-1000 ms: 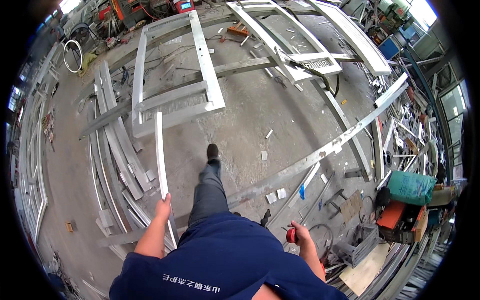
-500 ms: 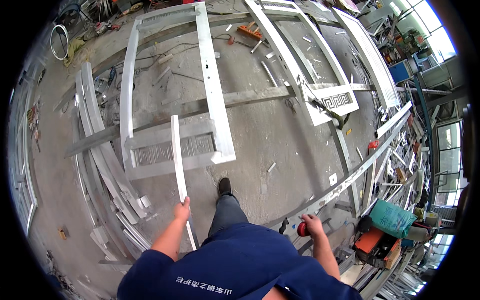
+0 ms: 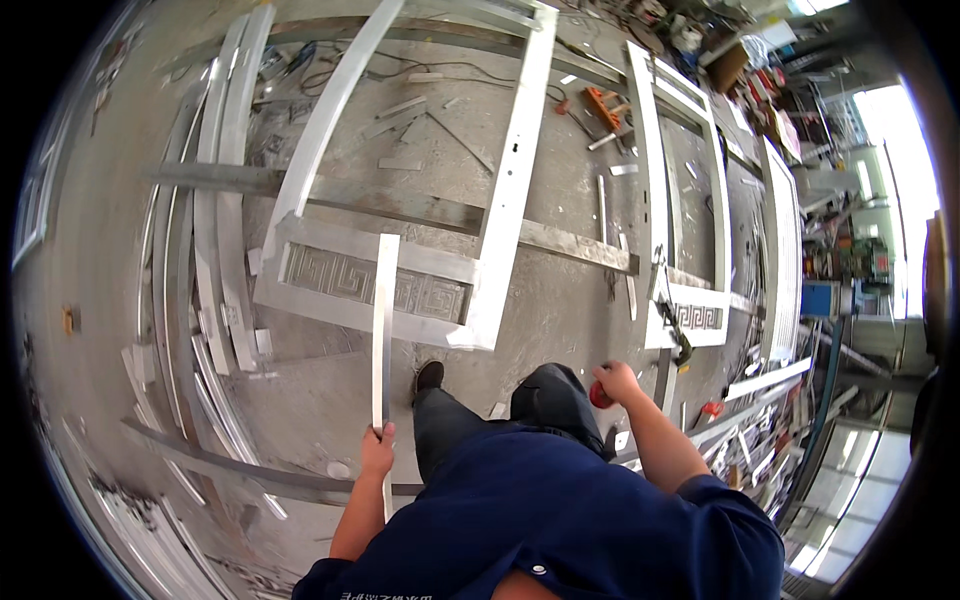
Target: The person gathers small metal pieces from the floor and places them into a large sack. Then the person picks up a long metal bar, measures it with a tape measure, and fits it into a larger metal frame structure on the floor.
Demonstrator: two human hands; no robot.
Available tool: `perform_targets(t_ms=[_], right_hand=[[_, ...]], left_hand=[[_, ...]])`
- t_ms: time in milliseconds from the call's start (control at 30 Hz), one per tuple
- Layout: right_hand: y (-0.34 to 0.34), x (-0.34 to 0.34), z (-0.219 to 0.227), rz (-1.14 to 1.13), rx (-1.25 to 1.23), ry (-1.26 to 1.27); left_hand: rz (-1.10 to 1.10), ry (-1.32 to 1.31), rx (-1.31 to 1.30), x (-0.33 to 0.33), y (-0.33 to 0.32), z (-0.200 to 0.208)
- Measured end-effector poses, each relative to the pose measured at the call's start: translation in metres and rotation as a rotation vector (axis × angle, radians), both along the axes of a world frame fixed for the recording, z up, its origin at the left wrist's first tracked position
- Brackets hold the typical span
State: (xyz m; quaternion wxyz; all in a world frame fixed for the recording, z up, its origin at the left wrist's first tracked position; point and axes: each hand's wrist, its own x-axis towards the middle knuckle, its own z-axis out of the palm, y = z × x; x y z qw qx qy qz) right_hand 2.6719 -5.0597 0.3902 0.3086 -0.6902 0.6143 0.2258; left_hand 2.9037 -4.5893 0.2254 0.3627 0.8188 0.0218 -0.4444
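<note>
In the head view, your left hand [image 3: 377, 452], low and left of centre, is wrapped around a long white bar [image 3: 382, 340]. The bar runs nearly upright through the picture, from below your grip to its squared end left of centre. Its upper part crosses in front of the patterned lower panel of a large pale frame [image 3: 512, 195]; you cannot tell from here whether the two touch. Your right hand [image 3: 618, 382], right of centre, is curled around a small red round object [image 3: 600, 396], partly hidden by your grip.

The large pale frame lies across a grey beam [image 3: 400, 204] in the upper middle of the frame. Toward the upper right you have a second pale frame [image 3: 653, 185], and past it a white ribbed panel [image 3: 782, 250]. An orange tool [image 3: 603, 106] lies on the floor [image 3: 545, 320] between the two frames. Long metal bars [image 3: 231, 200] lie along the upper left. Your dark shoe [image 3: 430, 376] shows just right of the white bar, and your dark blue shirt [image 3: 580, 520] fills the lower middle.
</note>
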Motion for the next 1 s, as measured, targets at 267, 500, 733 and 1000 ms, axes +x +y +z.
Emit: perform_targets(t_ms=[267,500,733,1000], right_hand=[[-0.115,0.194,-0.103,0.456,-0.008,-0.080],[-0.192,0.321,-0.228,0.642,0.116,-0.240],[-0.242,0.347,-0.240,0.921,-0.286,-0.420],[-0.169,0.318,-0.144,0.498,0.906,-0.481]], left_hand=[[0.112,-0.125,0.148,-0.012,-0.097,0.058],[0.200,0.088,0.374,-0.037,-0.225,0.122],[0.171,0.208,0.344,-0.015,-0.347,0.141],[-0.170,-0.012,0.339,0.084,-0.459,0.089]])
